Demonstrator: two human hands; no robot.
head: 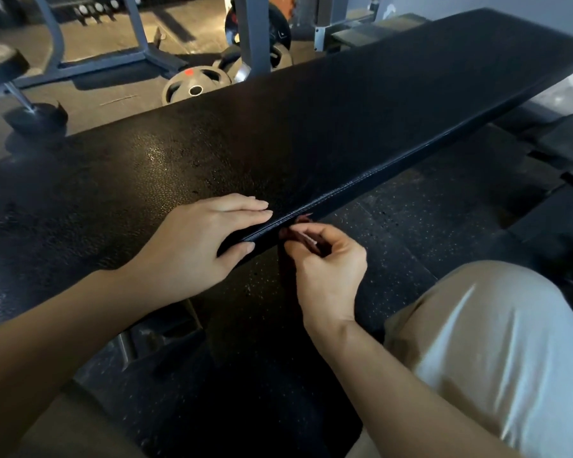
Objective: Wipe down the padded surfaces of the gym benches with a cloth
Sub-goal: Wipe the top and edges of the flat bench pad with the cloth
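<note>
The left hand [209, 239] lies flat on the bench [311, 133] pad's near edge; the right hand [325, 262] pinches a dark cloth [303, 231] just beside it, probably wiping the side seam next.

Long black padded bench [311, 127] stretched from near left to far right, left hand [196, 239] laid flat on its near edge, right hand [325, 266] just beside, below the edge, grey round weight plates [196, 85] set on the floor behind the bench.

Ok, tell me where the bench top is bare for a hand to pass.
The pad is bare from the left hand out to its far end. It is crowded at the near edge, where the left hand rests and the right hand works the seam.
</note>
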